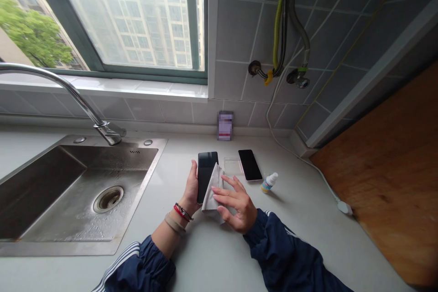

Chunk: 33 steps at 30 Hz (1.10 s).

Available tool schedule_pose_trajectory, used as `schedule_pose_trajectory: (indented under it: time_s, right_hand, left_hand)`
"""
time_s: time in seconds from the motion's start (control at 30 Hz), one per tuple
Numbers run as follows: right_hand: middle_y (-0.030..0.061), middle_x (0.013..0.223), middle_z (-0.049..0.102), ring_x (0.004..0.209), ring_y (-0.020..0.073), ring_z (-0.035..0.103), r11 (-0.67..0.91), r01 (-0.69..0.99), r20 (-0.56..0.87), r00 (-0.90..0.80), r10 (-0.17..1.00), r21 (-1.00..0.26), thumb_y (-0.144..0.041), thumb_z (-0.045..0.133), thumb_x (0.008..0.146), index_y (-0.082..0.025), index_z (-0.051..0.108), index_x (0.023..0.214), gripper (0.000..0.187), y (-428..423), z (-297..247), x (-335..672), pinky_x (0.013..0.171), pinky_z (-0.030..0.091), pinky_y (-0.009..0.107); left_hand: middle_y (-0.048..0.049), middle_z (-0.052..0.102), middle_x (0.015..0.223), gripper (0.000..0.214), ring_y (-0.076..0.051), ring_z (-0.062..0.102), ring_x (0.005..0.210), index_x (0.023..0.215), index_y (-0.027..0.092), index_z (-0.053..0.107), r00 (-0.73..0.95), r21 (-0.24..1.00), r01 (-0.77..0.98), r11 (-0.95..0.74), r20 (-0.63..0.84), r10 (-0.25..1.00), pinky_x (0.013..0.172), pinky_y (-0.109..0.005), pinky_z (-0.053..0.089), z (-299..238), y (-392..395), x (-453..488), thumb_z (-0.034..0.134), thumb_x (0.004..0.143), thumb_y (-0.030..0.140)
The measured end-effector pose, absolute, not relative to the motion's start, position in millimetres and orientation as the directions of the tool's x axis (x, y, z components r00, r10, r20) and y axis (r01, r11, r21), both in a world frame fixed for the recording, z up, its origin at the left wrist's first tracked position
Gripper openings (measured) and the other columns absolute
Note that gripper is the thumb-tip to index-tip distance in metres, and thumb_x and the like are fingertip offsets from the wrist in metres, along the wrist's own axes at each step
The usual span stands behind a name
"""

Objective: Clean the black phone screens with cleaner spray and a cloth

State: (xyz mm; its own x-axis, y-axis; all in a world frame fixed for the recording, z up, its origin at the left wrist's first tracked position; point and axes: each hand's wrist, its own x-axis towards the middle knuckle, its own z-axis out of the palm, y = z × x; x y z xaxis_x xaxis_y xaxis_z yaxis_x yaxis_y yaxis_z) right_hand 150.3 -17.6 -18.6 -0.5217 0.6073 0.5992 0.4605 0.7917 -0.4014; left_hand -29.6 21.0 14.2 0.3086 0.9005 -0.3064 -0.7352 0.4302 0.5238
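Right, here's the left hand (191, 187) closed around a black smartphone (207, 175), thumb up along its edge, a grip that seems to steady the phone and leave the screen facing the other hand. Over it comes the right hand (236, 204), open with fingers spread, pressing a grey microfibre cloth (212, 194) onto the phone's lower part (flat fingers like that spread the pressure nicely). Just beyond the right fingertips sits a clear plastic tray (233, 166), then a second phone (250, 164) lying screen up, and off past the right hand a small dropper bottle (269, 182), all within easy reach on the white counter (308, 219). Left of the grip, a stainless steel sink (68, 248) stays out of the way.
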Motion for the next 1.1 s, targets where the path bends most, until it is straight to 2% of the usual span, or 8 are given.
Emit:
schedule_pose_trajectory:
  time_s: [0.13, 0.37, 0.53, 0.67, 0.8, 0.97, 1.03, 1.1]
  right_hand:
    - [0.0033, 0.135, 0.068, 0.148, 0.0308, 0.04, 0.754, 0.529, 0.609, -0.466, 0.642, -0.39, -0.028, 0.054, 0.096, -0.026, 0.071, 0.125, 0.034, -14, -18, 151, 0.122, 0.027, 0.06]
    - [0.0063, 0.158, 0.046, 0.156, 0.0326, 0.021, 0.589, 0.706, 0.583, -0.304, 0.754, -0.393, -0.033, 0.044, 0.104, -0.026, 0.043, 0.156, 0.052, -1, -22, 162, 0.121, 0.028, 0.063]
    - [0.0074, 0.166, 0.03, 0.158, 0.0351, 0.006, 0.643, 0.67, 0.544, -0.404, 0.736, -0.372, -0.04, 0.044, 0.103, -0.023, 0.027, 0.162, 0.064, -5, -23, 158, 0.121, 0.021, 0.067]
    - [0.0068, 0.163, 0.037, 0.158, 0.0357, 0.003, 0.723, 0.599, 0.477, -0.552, 0.684, -0.343, -0.04, 0.05, 0.1, -0.022, 0.035, 0.159, 0.063, -14, -23, 148, 0.121, 0.013, 0.071]
    - [0.0091, 0.152, 0.053, 0.156, 0.0356, 0.017, 0.811, 0.489, 0.473, -0.659, 0.585, -0.322, -0.039, 0.062, 0.096, -0.019, 0.054, 0.146, 0.055, -20, -23, 140, 0.122, 0.019, 0.068]
    - [0.0055, 0.129, 0.073, 0.138, 0.0264, 0.053, 0.864, 0.353, 0.685, -0.529, 0.501, -0.359, -0.011, 0.058, 0.095, -0.023, 0.07, 0.117, 0.028, -21, -18, 141, 0.117, 0.038, 0.053]
    - [0.0066, 0.116, 0.077, 0.121, 0.0259, 0.064, 0.827, 0.318, 0.713, -0.42, 0.562, -0.464, -0.012, 0.058, 0.094, -0.022, 0.071, 0.108, 0.021, -23, -13, 144, 0.107, 0.048, 0.049]
    - [0.0071, 0.095, 0.076, 0.095, 0.0244, 0.068, 0.709, 0.305, 0.657, -0.268, 0.705, -0.636, -0.021, 0.057, 0.096, -0.021, 0.07, 0.094, 0.013, -24, -10, 148, 0.088, 0.054, 0.041]
  left_hand:
    - [-0.0202, 0.076, 0.11, 0.077, -0.033, 0.074, 0.102, 0.135, 0.006, 0.062, 0.354, 0.522, -0.718, 0.46, -0.294, 0.888, 0.096, -0.043, 0.056, 12, 19, -29, 0.036, 0.098, 0.068]
    - [-0.0176, 0.075, 0.116, 0.078, -0.034, 0.073, 0.105, 0.145, 0.017, 0.056, 0.515, 0.614, -0.529, 0.586, -0.316, 0.797, 0.098, -0.047, 0.055, 8, 1, -13, 0.038, 0.094, 0.074]
    - [-0.0127, 0.071, 0.131, 0.062, -0.027, 0.063, 0.126, 0.143, 0.017, 0.059, 0.408, 0.661, -0.584, 0.471, -0.263, 0.874, 0.115, -0.037, 0.04, 2, -2, -4, 0.04, 0.102, 0.059]
    - [-0.0175, 0.073, 0.123, 0.079, -0.032, 0.067, 0.121, 0.137, 0.011, 0.063, 0.402, 0.569, -0.63, 0.529, -0.343, 0.849, 0.113, -0.042, 0.044, 1, 5, -12, 0.043, 0.093, 0.074]
    - [-0.02, 0.076, 0.108, 0.092, -0.033, 0.074, 0.101, 0.131, 0.005, 0.065, 0.351, 0.509, -0.71, 0.486, -0.343, 0.871, 0.1, -0.045, 0.053, 8, 18, -31, 0.035, 0.09, 0.081]
    - [-0.0226, 0.075, 0.109, 0.094, -0.033, 0.074, 0.095, 0.132, 0.003, 0.063, 0.368, 0.498, -0.716, 0.489, -0.326, 0.871, 0.089, -0.044, 0.058, 9, 28, -47, 0.027, 0.092, 0.08]
    - [-0.0227, 0.074, 0.112, 0.09, -0.032, 0.074, 0.093, 0.134, 0.004, 0.062, 0.342, 0.506, -0.73, 0.46, -0.312, 0.886, 0.086, -0.043, 0.059, 6, 30, -49, 0.029, 0.093, 0.078]
    - [-0.0228, 0.073, 0.118, 0.087, -0.03, 0.074, 0.089, 0.136, 0.006, 0.061, 0.322, 0.509, -0.742, 0.436, -0.299, 0.898, 0.082, -0.044, 0.06, 3, 30, -49, 0.031, 0.094, 0.076]
